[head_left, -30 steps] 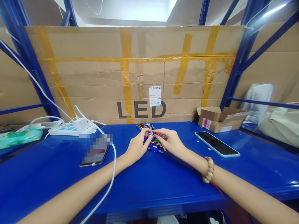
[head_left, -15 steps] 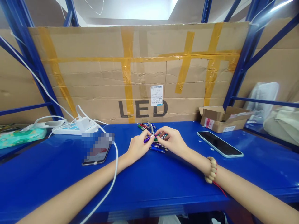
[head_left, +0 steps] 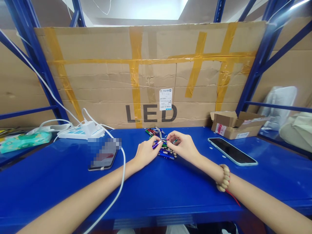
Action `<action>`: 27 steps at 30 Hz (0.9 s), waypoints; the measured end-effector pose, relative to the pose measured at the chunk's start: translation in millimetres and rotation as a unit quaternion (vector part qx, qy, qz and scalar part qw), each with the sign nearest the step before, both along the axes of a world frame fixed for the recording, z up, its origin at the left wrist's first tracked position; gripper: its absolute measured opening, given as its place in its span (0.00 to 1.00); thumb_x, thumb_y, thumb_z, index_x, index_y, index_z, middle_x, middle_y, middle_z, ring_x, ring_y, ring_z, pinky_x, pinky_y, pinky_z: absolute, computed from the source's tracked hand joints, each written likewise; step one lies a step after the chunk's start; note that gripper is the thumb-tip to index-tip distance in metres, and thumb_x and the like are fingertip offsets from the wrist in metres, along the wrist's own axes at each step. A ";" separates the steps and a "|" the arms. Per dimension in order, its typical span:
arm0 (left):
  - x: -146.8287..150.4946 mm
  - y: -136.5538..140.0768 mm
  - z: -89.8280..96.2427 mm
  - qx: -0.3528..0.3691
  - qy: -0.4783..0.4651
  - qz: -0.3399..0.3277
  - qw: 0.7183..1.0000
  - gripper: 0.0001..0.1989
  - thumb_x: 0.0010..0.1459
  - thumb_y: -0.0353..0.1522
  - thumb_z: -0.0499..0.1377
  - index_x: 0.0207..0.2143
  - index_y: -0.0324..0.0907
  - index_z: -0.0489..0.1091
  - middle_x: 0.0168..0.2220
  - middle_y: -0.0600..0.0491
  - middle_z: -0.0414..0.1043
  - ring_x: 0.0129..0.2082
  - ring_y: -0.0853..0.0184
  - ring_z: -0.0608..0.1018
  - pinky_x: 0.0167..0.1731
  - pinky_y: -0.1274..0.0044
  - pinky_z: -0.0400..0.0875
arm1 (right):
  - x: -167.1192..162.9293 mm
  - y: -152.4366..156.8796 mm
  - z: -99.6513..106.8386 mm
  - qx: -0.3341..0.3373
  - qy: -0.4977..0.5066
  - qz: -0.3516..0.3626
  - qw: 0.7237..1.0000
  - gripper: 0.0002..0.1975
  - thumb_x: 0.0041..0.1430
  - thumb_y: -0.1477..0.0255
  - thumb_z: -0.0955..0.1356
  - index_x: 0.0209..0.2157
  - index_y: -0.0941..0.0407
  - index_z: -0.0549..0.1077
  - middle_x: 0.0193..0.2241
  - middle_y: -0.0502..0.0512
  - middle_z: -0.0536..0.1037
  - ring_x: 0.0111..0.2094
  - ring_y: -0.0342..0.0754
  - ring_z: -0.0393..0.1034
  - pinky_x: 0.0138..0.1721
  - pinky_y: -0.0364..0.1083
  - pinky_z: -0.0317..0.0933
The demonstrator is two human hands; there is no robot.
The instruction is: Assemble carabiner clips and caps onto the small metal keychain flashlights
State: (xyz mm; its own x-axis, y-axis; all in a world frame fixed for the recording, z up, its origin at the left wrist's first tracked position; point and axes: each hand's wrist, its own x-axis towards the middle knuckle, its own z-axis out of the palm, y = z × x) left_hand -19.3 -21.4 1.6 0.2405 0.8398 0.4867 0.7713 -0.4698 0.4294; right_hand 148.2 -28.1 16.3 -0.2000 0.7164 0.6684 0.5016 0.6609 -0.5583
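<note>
Right above a small pile point(head_left: 165, 152) of coloured metallic pieces, a slim purple piece point(head_left: 156, 145) is hovering between two hands. The left hand point(head_left: 147, 151) is holding it, fingers pinching its near end. Opposite, the right hand point(head_left: 184, 147) is grasping at the far, silvery end with thumb and fingers, though the join is too small for me to tell whether it is one part or two. Beneath, the pile is spreading over the blue desk point(head_left: 170, 185), with blue, green and red tubes lying among little round, pale bits.

Around the right wrist, a beaded bracelet point(head_left: 224, 178) is trailing a red cord. Just beyond that forearm, a phone point(head_left: 232, 151) with a pale edge is lying face up, and behind it an open cardboard box point(head_left: 226, 126) is standing. Over on the left, a second phone point(head_left: 103, 161), partly pixelated, is resting near a white cable point(head_left: 123, 169), which is crossing over the left forearm. Farther back, a white power strip point(head_left: 70, 134) is carrying a plug. Behind everything, a taped cardboard panel point(head_left: 109, 87) is showing the letters LED.
</note>
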 end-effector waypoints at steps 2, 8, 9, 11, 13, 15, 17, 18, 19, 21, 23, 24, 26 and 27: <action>-0.5 0.6 -0.2 0.002 -0.036 0.006 0.999 0.12 0.57 0.40 0.49 0.37 0.47 0.68 0.27 0.56 0.74 0.28 0.66 0.75 0.26 0.79 0.62 | -0.7 0.2 0.4 -0.012 0.009 0.003 1.000 0.02 0.46 0.75 0.65 0.27 0.56 0.68 0.23 0.49 0.75 0.25 0.42 0.70 0.26 0.40 0.64; -2.4 -1.9 2.7 -0.011 -0.096 0.010 0.995 0.11 0.58 0.39 0.48 0.34 0.45 0.67 0.27 0.58 0.73 0.26 0.69 0.73 0.28 0.79 0.61 | -1.1 2.4 -2.5 -0.064 -0.014 0.059 0.996 0.03 0.46 0.75 0.65 0.27 0.56 0.68 0.23 0.48 0.74 0.25 0.41 0.70 0.25 0.39 0.64; -2.7 -2.5 3.4 -0.015 -0.099 0.007 0.995 0.12 0.58 0.40 0.47 0.33 0.45 0.66 0.27 0.58 0.72 0.27 0.69 0.73 0.28 0.79 0.61 | -1.0 2.4 -3.2 -0.068 -0.021 0.067 0.995 0.03 0.46 0.75 0.65 0.27 0.56 0.68 0.22 0.48 0.74 0.25 0.41 0.69 0.25 0.39 0.64; -2.9 -2.8 3.9 -0.018 -0.105 0.002 0.994 0.13 0.58 0.41 0.46 0.32 0.45 0.65 0.27 0.58 0.71 0.28 0.69 0.73 0.29 0.79 0.61 | -0.6 2.4 -4.1 -0.073 -0.031 0.078 0.994 0.03 0.46 0.76 0.66 0.27 0.56 0.68 0.22 0.47 0.74 0.24 0.40 0.69 0.24 0.39 0.64; -3.0 -1.8 3.1 -0.014 -0.106 -0.004 0.994 0.13 0.58 0.42 0.46 0.31 0.44 0.64 0.26 0.58 0.69 0.27 0.70 0.72 0.28 0.80 0.60 | -0.1 2.5 -4.5 -0.072 -0.037 0.082 0.993 0.02 0.46 0.76 0.66 0.26 0.56 0.69 0.22 0.47 0.74 0.24 0.40 0.70 0.24 0.38 0.64; -3.1 0.4 1.2 -0.012 -0.105 -0.013 0.994 0.14 0.58 0.43 0.46 0.30 0.44 0.63 0.23 0.60 0.66 0.23 0.72 0.69 0.26 0.81 0.58 | 0.4 3.1 -4.5 -0.069 -0.038 0.075 0.994 0.02 0.46 0.76 0.66 0.26 0.56 0.70 0.22 0.48 0.74 0.24 0.41 0.70 0.24 0.38 0.64; -3.3 2.6 -0.9 -0.016 -0.103 -0.021 0.994 0.14 0.58 0.43 0.46 0.31 0.44 0.63 0.20 0.61 0.64 0.21 0.73 0.66 0.24 0.81 0.57 | 0.4 3.9 -4.6 -0.067 -0.036 0.065 0.995 0.02 0.46 0.76 0.66 0.26 0.56 0.70 0.22 0.48 0.74 0.25 0.41 0.70 0.24 0.39 0.64; -3.5 3.5 -1.8 -0.018 -0.104 -0.024 0.994 0.14 0.58 0.43 0.46 0.31 0.44 0.63 0.20 0.61 0.63 0.20 0.73 0.66 0.23 0.81 0.57 | 0.2 4.4 -4.9 -0.068 -0.032 0.062 0.995 0.02 0.46 0.75 0.66 0.27 0.57 0.70 0.23 0.49 0.74 0.25 0.41 0.70 0.24 0.39 0.64; -3.6 4.1 -2.4 -0.019 -0.104 -0.026 0.994 0.13 0.58 0.43 0.47 0.32 0.44 0.63 0.20 0.61 0.64 0.20 0.73 0.66 0.23 0.81 0.56 | -0.2 4.7 -5.2 -0.070 -0.025 0.063 0.995 0.03 0.47 0.75 0.66 0.28 0.57 0.70 0.24 0.49 0.75 0.25 0.41 0.70 0.25 0.39 0.65; -4.0 4.0 -2.6 -0.017 -0.103 -0.031 0.994 0.12 0.59 0.42 0.47 0.33 0.45 0.63 0.21 0.60 0.66 0.21 0.72 0.68 0.23 0.81 0.57 | -1.2 5.0 -6.2 -0.084 -0.006 0.074 0.994 0.07 0.47 0.74 0.67 0.32 0.57 0.69 0.27 0.51 0.75 0.24 0.41 0.70 0.25 0.40 0.66; -4.1 2.7 -1.8 -0.016 -0.096 -0.036 0.995 0.12 0.59 0.42 0.47 0.35 0.45 0.63 0.22 0.60 0.68 0.22 0.71 0.70 0.24 0.81 0.58 | -2.2 4.9 -7.1 -0.104 0.013 0.088 0.991 0.12 0.47 0.72 0.67 0.37 0.57 0.68 0.30 0.51 0.74 0.23 0.40 0.70 0.25 0.40 0.66; -4.0 1.6 -1.2 -0.015 -0.092 -0.038 0.995 0.12 0.59 0.41 0.47 0.35 0.45 0.63 0.22 0.60 0.69 0.22 0.71 0.70 0.24 0.81 0.58 | -2.4 4.7 -7.4 -0.113 0.018 0.093 0.989 0.15 0.48 0.71 0.68 0.40 0.57 0.68 0.30 0.52 0.74 0.23 0.40 0.70 0.25 0.40 0.66; -3.5 -0.6 0.1 -0.011 -0.078 -0.043 0.996 0.11 0.59 0.41 0.47 0.35 0.45 0.62 0.23 0.60 0.69 0.23 0.71 0.71 0.24 0.81 0.58 | -2.1 4.6 -7.8 -0.116 0.014 0.093 0.989 0.18 0.50 0.70 0.67 0.44 0.57 0.67 0.31 0.52 0.74 0.23 0.40 0.70 0.24 0.41 0.66; -3.2 -1.7 0.6 -0.008 -0.070 -0.047 0.996 0.11 0.59 0.41 0.47 0.35 0.45 0.62 0.23 0.60 0.69 0.23 0.70 0.71 0.24 0.81 0.58 | -1.7 4.7 -8.0 -0.106 0.003 0.090 0.990 0.18 0.51 0.69 0.67 0.45 0.57 0.67 0.30 0.52 0.74 0.23 0.41 0.70 0.25 0.41 0.66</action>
State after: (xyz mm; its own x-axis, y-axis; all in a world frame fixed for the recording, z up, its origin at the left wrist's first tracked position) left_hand -22.5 -23.1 2.2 0.2493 0.8245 0.5080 0.6559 -0.5297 0.5377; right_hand 146.5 -23.4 8.3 -0.3332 0.7939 0.5086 0.3831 0.6069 -0.6964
